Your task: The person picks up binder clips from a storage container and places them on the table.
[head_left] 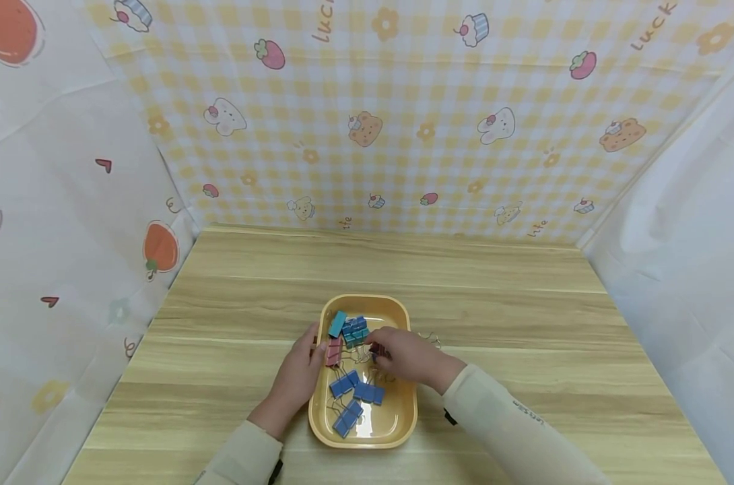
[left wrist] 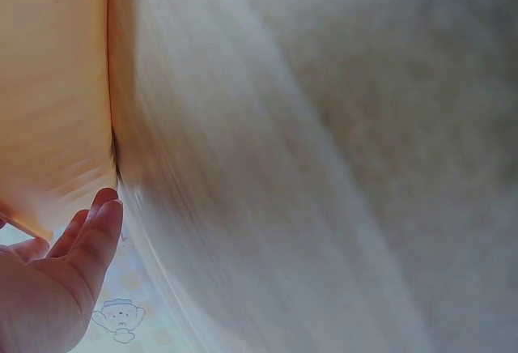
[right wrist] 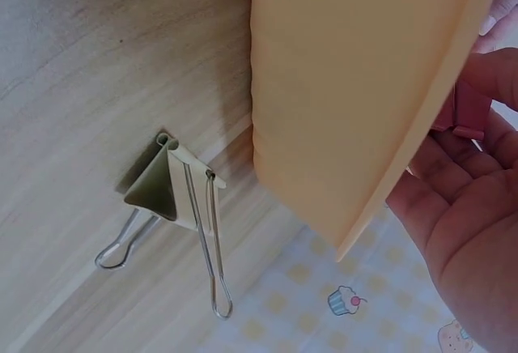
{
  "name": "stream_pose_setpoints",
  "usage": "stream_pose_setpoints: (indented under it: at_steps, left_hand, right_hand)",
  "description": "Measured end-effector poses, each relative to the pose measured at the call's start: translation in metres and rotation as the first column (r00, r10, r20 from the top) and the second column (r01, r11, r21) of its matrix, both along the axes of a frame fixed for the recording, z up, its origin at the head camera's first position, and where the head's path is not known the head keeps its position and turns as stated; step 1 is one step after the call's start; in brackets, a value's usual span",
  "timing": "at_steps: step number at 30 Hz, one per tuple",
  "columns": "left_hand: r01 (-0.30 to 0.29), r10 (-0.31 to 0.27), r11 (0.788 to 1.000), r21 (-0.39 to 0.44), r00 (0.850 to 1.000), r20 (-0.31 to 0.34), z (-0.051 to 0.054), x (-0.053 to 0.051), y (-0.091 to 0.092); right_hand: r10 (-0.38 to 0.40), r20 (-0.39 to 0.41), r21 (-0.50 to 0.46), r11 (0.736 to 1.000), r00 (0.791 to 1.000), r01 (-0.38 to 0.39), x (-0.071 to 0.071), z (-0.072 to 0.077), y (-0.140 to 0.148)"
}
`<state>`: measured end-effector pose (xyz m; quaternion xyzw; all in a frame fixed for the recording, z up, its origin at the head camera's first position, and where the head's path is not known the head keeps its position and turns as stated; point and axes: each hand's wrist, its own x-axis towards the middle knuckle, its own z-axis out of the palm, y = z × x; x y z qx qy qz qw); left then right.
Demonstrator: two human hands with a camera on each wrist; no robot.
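The table (head_left: 512, 316) carries a yellow tray (head_left: 397, 424) at its near middle. The left hand (head_left: 296, 370) rests at the tray's left side, fingers fairly straight along the outer wall, thumb at the rim. The right hand (head_left: 412, 355) reaches over the right rim and pinches a red clip (right wrist: 468, 112) between thumb and fingers, inside the tray's right half. The step in hand seems to be handling that one clip while the other hand steadies the tray; the next move would call for a firm pinch, with the clip's wire handles kept free of its neighbours.

In the tray, three blue clips (head_left: 347, 419) lie in the near part. Farther off, a pink clip (head_left: 333, 352) sits by the left wall, with a teal clip (head_left: 337, 324) beyond it and a dark blue clip (head_left: 354, 326) just to the right. Loose-looking handles beside the right hand are too small to sort. Outside, a cream clip (right wrist: 190, 187) stands on the table, right of the tray.
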<state>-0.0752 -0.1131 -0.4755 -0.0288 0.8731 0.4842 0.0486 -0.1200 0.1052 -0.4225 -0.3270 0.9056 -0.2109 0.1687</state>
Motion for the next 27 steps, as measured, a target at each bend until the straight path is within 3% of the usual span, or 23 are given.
stream_pose_setpoints:
  at_steps: [8, 18, 27]
  left_hand:
    - [-0.001, 0.001, 1.000, -0.013, 1.000, -0.016, 0.001, 0.001, 0.000]
    - [-0.007, 0.007, 1.000, -0.008, 1.000, 0.022, 0.003, 0.000, 0.002]
    - [-0.005, 0.005, 1.000, 0.007, 1.000, -0.009, 0.002, 0.000, 0.001]
  right_hand:
    - [0.021, -0.040, -0.015, 1.000, 0.999, -0.021, 0.000, 0.004, 0.001]
    - [0.029, -0.094, -0.038, 0.999, 0.995, -0.032, -0.001, 0.010, 0.003]
    - [0.015, -0.104, -0.054, 0.998, 0.994, -0.020, -0.002, 0.017, 0.006]
